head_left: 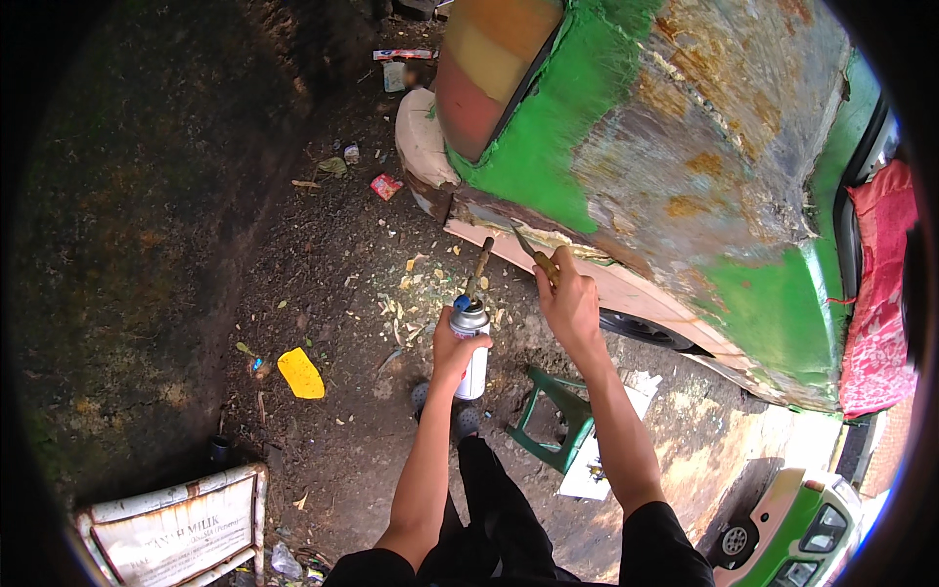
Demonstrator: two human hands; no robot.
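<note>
My left hand [453, 347] is wrapped around the white can of a gas blowtorch [474, 372]. The torch has a blue knob, and its metal nozzle points away from me at the vehicle's lower edge; I can make out no flame. My right hand [572, 305] grips a scraper [544, 262] by its yellowish handle. Its thin pointed blade reaches to the lower sill of the green vehicle body [528, 181], close to the nozzle's right. The panel above is partly green and partly stripped to grey and rusty brown. Along the bottom, a pale pinkish strip [626, 293] shows ragged, flaking edges.
A green plastic stool [559, 421] stands near my right forearm, beside white sheets on the ground. Paint chips [416, 293] and litter lie on the dirt, with a yellow piece [300, 374] at left. A framed sign stands lower left; another vehicle [807, 528] is lower right.
</note>
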